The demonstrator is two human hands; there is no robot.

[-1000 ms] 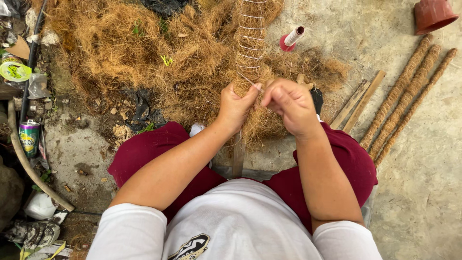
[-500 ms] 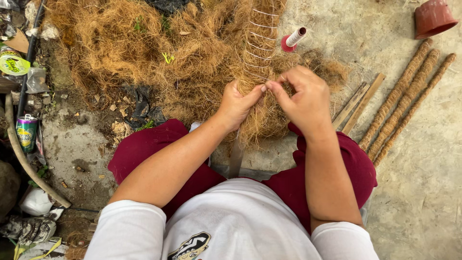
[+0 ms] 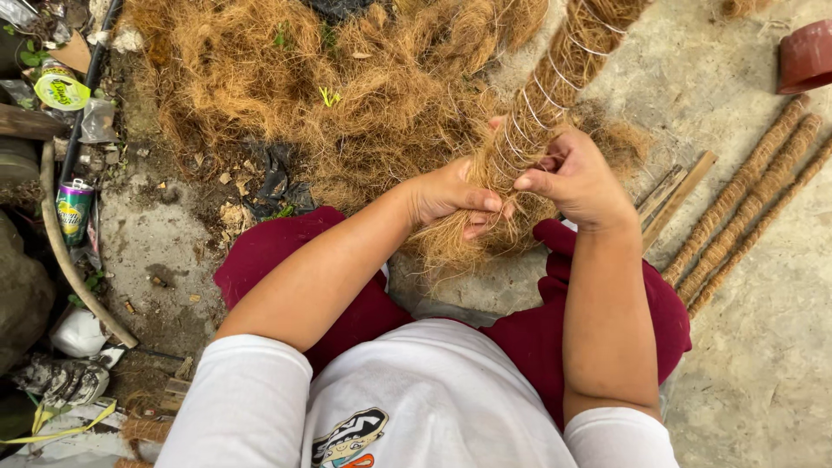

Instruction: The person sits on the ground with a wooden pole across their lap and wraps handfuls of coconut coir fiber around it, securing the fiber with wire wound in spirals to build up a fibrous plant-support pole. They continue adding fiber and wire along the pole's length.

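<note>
Both hands (image 3: 520,195) pinched round coir pole (image 3: 555,78)

Brown fibre-wrapped pole (image 3: 555,87): coarse, hairy coconut-type fibre bound by thin pale thread in a spiral; matt, rough. My left hand (image 3: 451,195) and my right hand (image 3: 576,182) close on its frayed lower end, bare skin on bristly strands.

Loose heap of tan fibre (image 3: 347,95): dry, tangled, wiry, matt.

Three finished brown fibre sticks (image 3: 745,199): tightly wound, nubbly surface.

Flat pale wooden slats (image 3: 672,195): raw, unpainted wood, dull.

Grey concrete floor (image 3: 763,364): gritty, pitted, matt.

Green drinks can (image 3: 74,211): metal, glossy.

Reddish-brown pot (image 3: 806,56): smooth, looks plastic, slight sheen.

My maroon trousers (image 3: 277,260) and white shirt (image 3: 433,390): soft cloth, matt.
</note>
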